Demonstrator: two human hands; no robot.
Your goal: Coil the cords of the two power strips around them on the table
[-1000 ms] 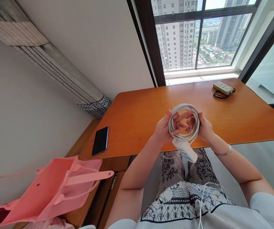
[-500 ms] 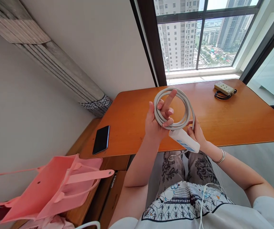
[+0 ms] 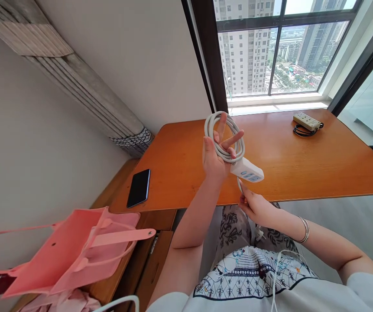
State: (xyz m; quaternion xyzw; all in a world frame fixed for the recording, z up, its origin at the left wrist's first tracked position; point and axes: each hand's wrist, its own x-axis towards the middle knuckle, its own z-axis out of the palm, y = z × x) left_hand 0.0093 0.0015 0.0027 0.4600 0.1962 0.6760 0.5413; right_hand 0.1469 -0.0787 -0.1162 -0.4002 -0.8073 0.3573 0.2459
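Two hands work one white power strip (image 3: 247, 170): left-hand fingers (image 3: 230, 142) are threaded through its coiled cord (image 3: 222, 138), gripping it above the bench (image 3: 303, 160); the right hand (image 3: 254, 207) pinches the cord's free end below. A second power strip (image 3: 306, 121) and one phone (image 3: 138, 188) lie apart. Half a second earlier the coil was wider and the right hand higher.

A pale grey coiled cable (image 3: 224, 136) led to a white plastic power strip (image 3: 248, 170) with blue labels. The wooden table (image 3: 303, 164) was glossy orange-brown. At 9 o'clock lay a black slab phone (image 3: 138, 188); at 7 o'clock, a salmon-pink bag (image 3: 72, 255). At 6 o'clock, the garment (image 3: 238, 271) carried black-and-white floral print.
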